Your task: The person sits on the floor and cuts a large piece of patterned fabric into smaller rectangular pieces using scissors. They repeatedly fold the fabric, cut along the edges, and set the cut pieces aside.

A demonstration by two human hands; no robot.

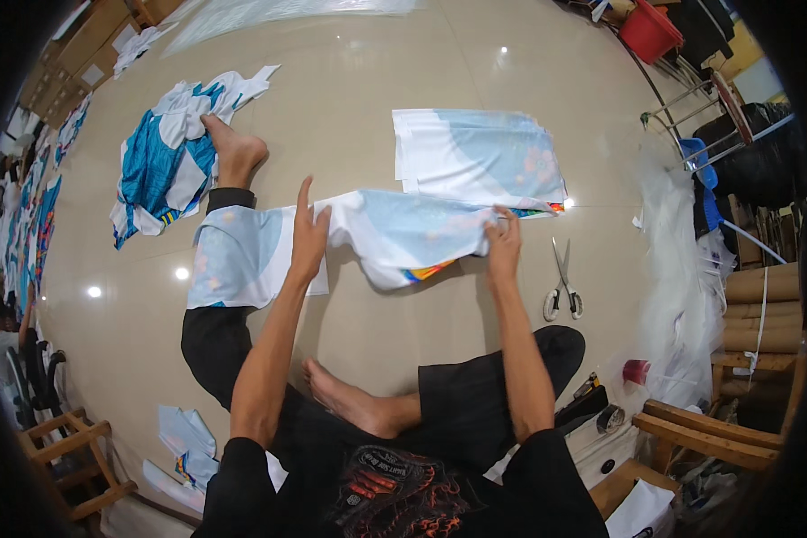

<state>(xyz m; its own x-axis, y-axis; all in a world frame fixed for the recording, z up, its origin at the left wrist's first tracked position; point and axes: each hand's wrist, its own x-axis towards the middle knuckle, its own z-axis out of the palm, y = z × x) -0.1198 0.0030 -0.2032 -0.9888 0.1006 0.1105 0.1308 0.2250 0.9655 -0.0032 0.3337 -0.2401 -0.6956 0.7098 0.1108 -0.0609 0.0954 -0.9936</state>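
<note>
A light blue and white printed fabric piece (408, 224) is stretched between my two hands above the floor. My left hand (308, 240) has its thumb at the left end of the piece, its index finger pointing up; the other fingers are partly hidden. At the right end, my right hand (504, 242) pinches the edge with thumb and fingers. A bright multicoloured patch shows on the folded-over lower edge. Just beyond lies a flat pile of similar fabric pieces (475, 152). Another matching fabric piece (233, 255) is draped over my left leg.
Scissors (561, 282) with wrapped handles lie partly open on the tiled floor, right of my right hand. A teal and white garment heap (166, 161) lies by my left foot. Clear plastic sheeting (677, 278) and a wooden stool (708, 435) stand right; another stool (72, 457) is left.
</note>
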